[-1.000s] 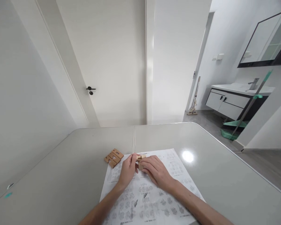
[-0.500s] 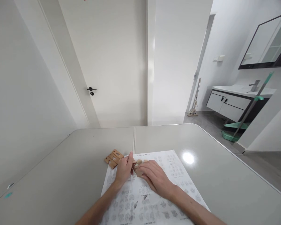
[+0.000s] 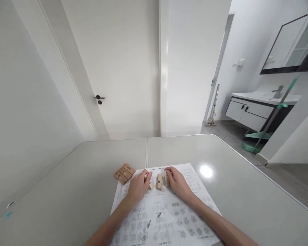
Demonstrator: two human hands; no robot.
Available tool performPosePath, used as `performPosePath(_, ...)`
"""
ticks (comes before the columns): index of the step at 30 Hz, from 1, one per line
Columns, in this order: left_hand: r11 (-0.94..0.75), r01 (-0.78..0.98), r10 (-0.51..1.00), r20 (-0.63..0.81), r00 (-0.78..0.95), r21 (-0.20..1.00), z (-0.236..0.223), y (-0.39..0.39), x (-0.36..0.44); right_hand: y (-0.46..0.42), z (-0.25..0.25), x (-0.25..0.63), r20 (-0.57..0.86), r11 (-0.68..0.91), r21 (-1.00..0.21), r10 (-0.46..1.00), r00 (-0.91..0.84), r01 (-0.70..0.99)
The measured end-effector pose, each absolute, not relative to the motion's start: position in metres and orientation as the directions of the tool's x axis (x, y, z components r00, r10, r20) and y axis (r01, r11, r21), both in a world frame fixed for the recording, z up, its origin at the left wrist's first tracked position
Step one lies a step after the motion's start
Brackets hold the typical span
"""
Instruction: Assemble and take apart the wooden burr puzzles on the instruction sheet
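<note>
My left hand (image 3: 139,185) is closed at the upper middle of the printed sheet, its fingers curled round a small light wooden puzzle block (image 3: 151,186), mostly hidden by the hand. To the right, a notched wooden puzzle block (image 3: 159,182) stands alone on the paper between both hands. My right hand (image 3: 179,181) pinches another notched block (image 3: 167,178) by its right side, close beside the middle one. Left of my left hand lie flat brown wooden pieces (image 3: 125,173) with slots and notches, set side by side at the sheet's edge.
Under my hands the white sheet (image 3: 156,212), printed with rows of small diagrams, lies on a pale grey table (image 3: 74,191). A seam crosses the tabletop. Beyond stand a white door (image 3: 118,68), a mop (image 3: 214,107), a washbasin cabinet (image 3: 248,112) and a green dustpan (image 3: 251,147).
My hands have moved apart from where they worked together on the wooden pieces. One block now stands free between them, and my right hand has shifted right with another block.
</note>
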State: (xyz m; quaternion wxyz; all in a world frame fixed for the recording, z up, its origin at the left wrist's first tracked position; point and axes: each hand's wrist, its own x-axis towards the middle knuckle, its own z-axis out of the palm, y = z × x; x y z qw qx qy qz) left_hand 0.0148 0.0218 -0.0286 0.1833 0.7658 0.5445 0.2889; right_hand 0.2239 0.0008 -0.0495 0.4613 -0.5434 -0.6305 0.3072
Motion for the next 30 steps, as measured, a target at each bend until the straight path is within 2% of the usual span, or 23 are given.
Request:
performPosePath(10, -0.388, 0.805, 0.919, 0.257, 0.299, 0.448, -0.033, 0.015, 0.018, 0.004, -0.060, 0.220, 0.276, 0.277, -0.875, 0.959, -0.060, 0.396)
performPosePath(15, -0.463, 0.757, 0.886, 0.232, 0.401, 0.461, -0.022, 0.009, 0.017, -0.002, -0.055, 0.215, 0.263, 0.289, -0.904, 0.957, -0.122, 0.316)
performPosePath(18, -0.522, 0.739, 0.853, 0.247, 0.460, 0.426, -0.020, 0.006, 0.018, -0.006, -0.050, 0.213, 0.277, 0.318, -0.908, 0.944, -0.180, 0.271)
performPosePath(23, -0.541, 0.756, 0.840, 0.282, 0.464, 0.368, -0.025, 0.008, 0.018, -0.007, -0.047, 0.214, 0.262, 0.315, -0.931, 0.928, -0.263, 0.183)
performPosePath(30, -0.560, 0.739, 0.828, 0.299, 0.475, 0.374, -0.025, 0.014, 0.014, -0.002, -0.058, 0.216, 0.256, 0.304, -0.943, 0.922, -0.290, 0.137)
